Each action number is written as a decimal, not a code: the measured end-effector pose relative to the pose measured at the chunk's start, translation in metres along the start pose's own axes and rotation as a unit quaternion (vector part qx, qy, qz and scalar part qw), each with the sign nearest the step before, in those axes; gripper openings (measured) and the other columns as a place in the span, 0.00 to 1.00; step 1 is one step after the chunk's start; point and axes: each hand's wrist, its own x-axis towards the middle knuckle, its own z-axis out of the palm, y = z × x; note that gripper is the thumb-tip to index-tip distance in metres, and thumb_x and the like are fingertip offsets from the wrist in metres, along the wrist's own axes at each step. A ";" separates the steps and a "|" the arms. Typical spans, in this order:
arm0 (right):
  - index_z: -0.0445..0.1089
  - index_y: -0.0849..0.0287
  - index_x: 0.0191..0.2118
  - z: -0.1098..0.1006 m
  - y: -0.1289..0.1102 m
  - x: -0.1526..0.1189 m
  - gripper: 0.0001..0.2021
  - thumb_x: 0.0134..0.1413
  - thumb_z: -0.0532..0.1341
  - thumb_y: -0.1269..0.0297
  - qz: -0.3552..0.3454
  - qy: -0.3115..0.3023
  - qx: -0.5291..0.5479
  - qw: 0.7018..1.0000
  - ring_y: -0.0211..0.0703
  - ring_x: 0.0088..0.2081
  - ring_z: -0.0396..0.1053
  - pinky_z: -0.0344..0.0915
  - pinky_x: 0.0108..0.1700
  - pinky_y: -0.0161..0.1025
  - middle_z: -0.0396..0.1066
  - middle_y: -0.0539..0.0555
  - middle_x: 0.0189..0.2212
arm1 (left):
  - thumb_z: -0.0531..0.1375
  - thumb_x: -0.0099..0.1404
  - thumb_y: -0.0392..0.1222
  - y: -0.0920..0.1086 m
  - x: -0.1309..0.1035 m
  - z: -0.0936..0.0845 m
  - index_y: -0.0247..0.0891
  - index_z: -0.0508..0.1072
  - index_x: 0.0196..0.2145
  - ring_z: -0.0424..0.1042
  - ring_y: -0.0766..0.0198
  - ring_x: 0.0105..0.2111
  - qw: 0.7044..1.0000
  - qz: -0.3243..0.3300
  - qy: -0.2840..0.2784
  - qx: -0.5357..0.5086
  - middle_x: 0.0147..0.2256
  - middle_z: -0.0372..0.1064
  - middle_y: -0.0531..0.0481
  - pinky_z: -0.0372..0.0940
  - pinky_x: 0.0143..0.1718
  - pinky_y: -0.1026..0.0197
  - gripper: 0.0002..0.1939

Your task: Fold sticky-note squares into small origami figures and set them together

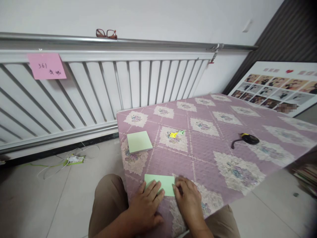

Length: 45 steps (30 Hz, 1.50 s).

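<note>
A light green sheet of paper (169,184), shaped like a folded rectangle, lies on the flowered tablecloth (163,163) near the edge closest to me. My left hand (148,205) rests flat over its left part, the fingers stretched out and slightly apart. At the paper's right edge is my right hand (187,195), with its fingers curled and thumb and forefinger closed at that edge. Beyond my left hand sits a stack of pale green square paper (139,142). Further in, a small yellow folded paper piece (173,135) lies beside a small green folded one (182,132).
A black object with a curved stem (250,139) lies to the right on the cloth. Behind the table runs a white radiator (133,82) bearing a pink note (47,66); glasses (106,33) rest on its pipe. A power strip (75,160) with cables lies on the floor at left.
</note>
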 end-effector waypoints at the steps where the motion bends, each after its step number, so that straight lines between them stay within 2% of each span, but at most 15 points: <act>1: 0.68 0.55 0.33 -0.001 0.001 0.000 0.08 0.58 0.54 0.60 -0.011 0.011 0.010 1.000 0.50 0.42 0.66 0.61 0.44 0.48 0.71 0.56 0.40 | 0.51 0.65 0.59 0.000 0.000 0.000 0.42 0.40 0.67 0.37 0.48 0.66 1.000 0.000 0.002 -0.001 0.67 0.32 0.44 0.39 0.62 0.39 0.39; 5: 0.69 0.56 0.42 -0.009 -0.005 -0.006 0.10 0.60 0.52 0.63 -0.079 0.047 0.024 0.995 0.50 0.47 0.66 0.61 0.48 0.50 0.71 0.57 0.44 | 0.53 0.65 0.58 0.001 0.000 0.000 0.43 0.41 0.66 0.37 0.48 0.66 1.000 -0.005 0.005 -0.012 0.67 0.34 0.44 0.39 0.62 0.39 0.39; 7: 0.69 0.55 0.45 -0.011 -0.016 -0.014 0.11 0.60 0.53 0.64 -0.146 0.042 0.020 0.988 0.50 0.47 0.67 0.61 0.49 0.50 0.72 0.56 0.43 | 0.52 0.65 0.58 0.001 0.001 0.002 0.43 0.41 0.66 0.37 0.48 0.66 1.000 -0.005 0.003 -0.016 0.67 0.34 0.43 0.39 0.62 0.38 0.39; 10: 0.66 0.55 0.51 -0.008 -0.033 -0.029 0.16 0.58 0.55 0.67 -0.202 -0.017 0.020 0.979 0.50 0.49 0.68 0.63 0.52 0.51 0.72 0.56 0.47 | 0.52 0.65 0.57 0.001 0.002 0.005 0.42 0.40 0.66 0.37 0.48 0.66 1.000 -0.003 0.002 -0.016 0.67 0.33 0.43 0.40 0.62 0.38 0.39; 15: 0.64 0.58 0.56 0.003 -0.038 -0.044 0.22 0.54 0.57 0.71 -0.176 -0.071 0.055 0.980 0.50 0.52 0.67 0.67 0.51 0.48 0.68 0.59 0.52 | 0.52 0.65 0.55 0.001 0.003 0.008 0.42 0.42 0.66 0.36 0.48 0.66 1.000 -0.006 0.001 0.005 0.67 0.33 0.44 0.40 0.62 0.38 0.37; 20: 0.65 0.61 0.55 0.007 -0.030 -0.046 0.20 0.56 0.57 0.68 -0.157 -0.078 0.046 0.983 0.51 0.52 0.68 0.69 0.52 0.47 0.69 0.61 0.52 | 0.53 0.65 0.56 -0.001 0.000 0.002 0.40 0.41 0.66 0.35 0.49 0.66 1.000 0.004 -0.011 0.011 0.67 0.33 0.43 0.39 0.62 0.39 0.39; 27: 0.66 0.58 0.55 -0.001 -0.044 -0.044 0.21 0.53 0.60 0.69 -0.133 -0.112 0.023 0.985 0.54 0.53 0.66 0.66 0.54 0.52 0.68 0.61 0.52 | 0.55 0.64 0.54 -0.007 -0.012 -0.005 0.40 0.44 0.66 0.38 0.51 0.66 0.999 -0.002 -0.026 0.029 0.67 0.36 0.45 0.36 0.63 0.42 0.39; 33: 0.67 0.52 0.55 -0.012 -0.055 -0.041 0.26 0.47 0.67 0.67 -0.119 -0.140 0.006 0.983 0.59 0.54 0.64 0.63 0.54 0.55 0.66 0.61 0.54 | 0.56 0.64 0.53 -0.015 -0.030 -0.005 0.41 0.46 0.65 0.42 0.52 0.65 0.999 0.010 0.015 0.046 0.66 0.43 0.46 0.38 0.63 0.45 0.37; 40: 0.68 0.52 0.53 -0.012 -0.055 -0.042 0.23 0.49 0.66 0.65 -0.121 -0.140 0.013 0.983 0.57 0.55 0.63 0.62 0.55 0.53 0.66 0.60 0.54 | 0.55 0.65 0.45 -0.013 -0.045 0.001 0.42 0.55 0.62 0.49 0.54 0.63 0.993 -0.048 0.060 0.092 0.64 0.49 0.47 0.46 0.62 0.46 0.29; 45: 0.69 0.54 0.52 -0.016 -0.044 -0.044 0.21 0.50 0.65 0.67 -0.130 -0.126 0.018 0.983 0.55 0.55 0.63 0.61 0.56 0.53 0.68 0.58 0.53 | 0.52 0.66 0.41 -0.010 -0.051 0.008 0.40 0.60 0.59 0.53 0.54 0.62 0.986 -0.085 0.093 0.112 0.62 0.54 0.47 0.51 0.60 0.47 0.24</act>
